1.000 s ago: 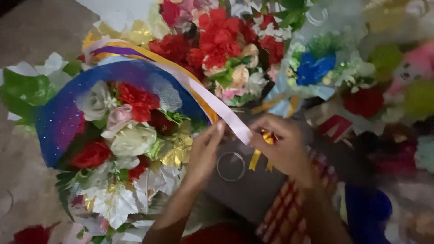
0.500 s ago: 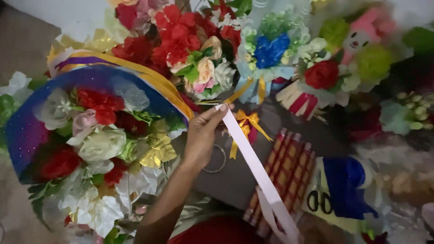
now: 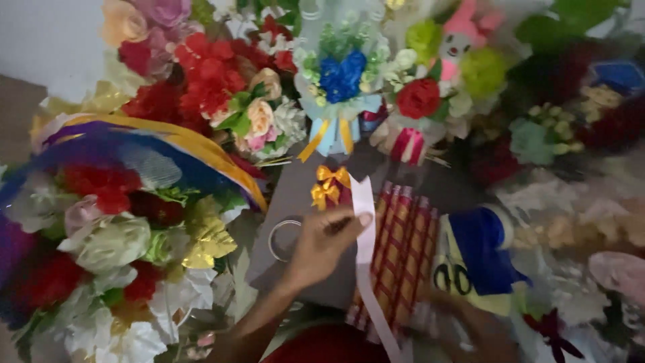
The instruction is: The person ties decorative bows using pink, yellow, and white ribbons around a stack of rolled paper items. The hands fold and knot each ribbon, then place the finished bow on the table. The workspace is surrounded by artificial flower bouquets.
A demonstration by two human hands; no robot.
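My left hand (image 3: 322, 245) pinches a pale pink ribbon (image 3: 365, 269) near its upper end, over a dark grey board (image 3: 289, 195). The ribbon runs down from my fingertips to the bottom edge of the view. My right hand (image 3: 480, 329) sits low at the bottom right, dark and blurred, and its grip is unclear. A small gold bow (image 3: 329, 186) lies just above my left hand. A clear tape ring (image 3: 282, 236) rests on the board to its left.
A large bouquet (image 3: 101, 235) in blue wrap with a gold band fills the left. More flower bouquets (image 3: 342, 81) crowd the back and right. Red checked wrapping (image 3: 403, 249), scissors (image 3: 453, 277) and a blue cloth (image 3: 487, 252) lie to the right of the ribbon.
The ribbon, first held between both hands near the big bouquet, has been drawn out downward. My right hand slid to the bottom right, and the view shifted right.
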